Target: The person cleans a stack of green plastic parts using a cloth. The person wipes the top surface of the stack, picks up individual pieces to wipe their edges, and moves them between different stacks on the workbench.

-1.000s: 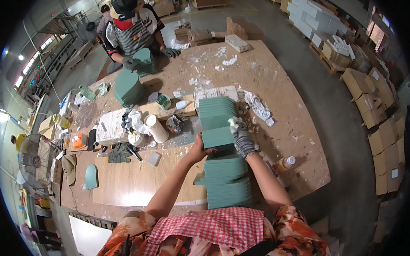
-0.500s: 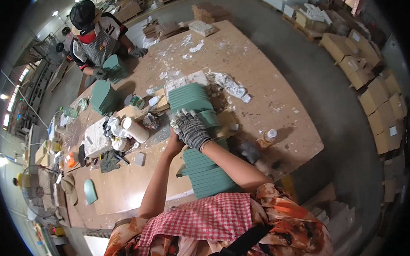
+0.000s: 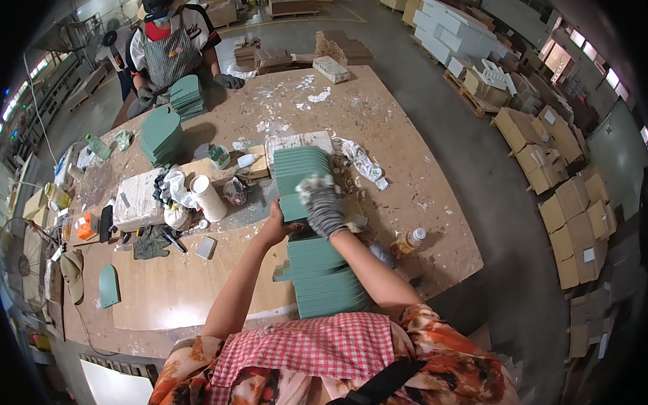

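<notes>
My bare left hand (image 3: 275, 226) grips the left edge of a green board (image 3: 290, 207), its thumb up along the side. On the board's right part rests my right hand (image 3: 322, 204), in a grey knit glove with whitish fingertips. Its fingers are curled; anything beneath them is hidden. Beyond the board, a row of overlapping green boards (image 3: 302, 161) leans against a white-stained block (image 3: 297, 141). Closer to me, a second row of green boards (image 3: 328, 288) reaches almost to my checked apron.
A white cup (image 3: 208, 198) and rags stand left of my hands. A bottle of amber liquid (image 3: 408, 241) is at right. One green arched board (image 3: 109, 286) lies at the left. Across the table, a gloved co-worker (image 3: 169, 51) stands by stacked green boards (image 3: 161, 136).
My right hand has gone from lying spread over the board to curled fingers, slightly right. The held board now shows more of its face. My view has shifted, bringing more background into sight.
</notes>
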Motion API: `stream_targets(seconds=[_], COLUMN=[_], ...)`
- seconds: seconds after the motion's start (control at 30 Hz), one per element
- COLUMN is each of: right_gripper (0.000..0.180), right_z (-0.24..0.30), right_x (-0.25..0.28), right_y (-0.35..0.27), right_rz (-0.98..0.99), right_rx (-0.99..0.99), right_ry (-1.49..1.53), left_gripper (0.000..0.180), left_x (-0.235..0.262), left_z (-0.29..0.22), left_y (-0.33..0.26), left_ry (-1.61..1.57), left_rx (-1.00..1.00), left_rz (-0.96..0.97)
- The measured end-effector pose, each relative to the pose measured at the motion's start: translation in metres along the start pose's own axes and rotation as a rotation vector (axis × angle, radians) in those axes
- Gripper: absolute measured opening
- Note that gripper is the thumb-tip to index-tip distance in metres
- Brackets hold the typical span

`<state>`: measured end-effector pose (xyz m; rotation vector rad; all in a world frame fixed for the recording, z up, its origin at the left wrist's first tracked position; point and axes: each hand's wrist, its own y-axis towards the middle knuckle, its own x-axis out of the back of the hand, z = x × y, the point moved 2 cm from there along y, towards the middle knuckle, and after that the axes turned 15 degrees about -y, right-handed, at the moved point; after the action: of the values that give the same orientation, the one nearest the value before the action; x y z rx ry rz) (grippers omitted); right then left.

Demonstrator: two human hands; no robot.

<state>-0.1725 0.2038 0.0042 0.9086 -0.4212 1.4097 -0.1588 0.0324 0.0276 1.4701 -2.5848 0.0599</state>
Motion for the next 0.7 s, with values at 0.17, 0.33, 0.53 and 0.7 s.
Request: stream_targets(seconds=[0.17,0.33,0.53,0.7], right_gripper=[0.049,0.043,0.027,0.030], right_z=[0.088,0.038,0.065,0.085], right_x=[0.003,0.032,0.061,0.010], right_y=[-0.014,-0.013,-0.005,0.008], right_rz=[-0.079,0.018,0.024,0.051], right_rx=[0.206,0.306,0.150,0.226], right_ry=[-0.708,-0.471,-0.446,-0.549], left_gripper=[0.084,0.089,0.090,0.095], left_x=[0.008,0.008,0.008,0.009], left_z=[0.020,0.021,0.017,0.016], left_y=[0.009,0.008,0.004,0.013], left_ry=[0.204,0.048,-0.016,0.020], left_rx=[-0.358,-0.180,-0.036,0.184], left_rz=[-0.029,-0.055,-0.077,0.091])
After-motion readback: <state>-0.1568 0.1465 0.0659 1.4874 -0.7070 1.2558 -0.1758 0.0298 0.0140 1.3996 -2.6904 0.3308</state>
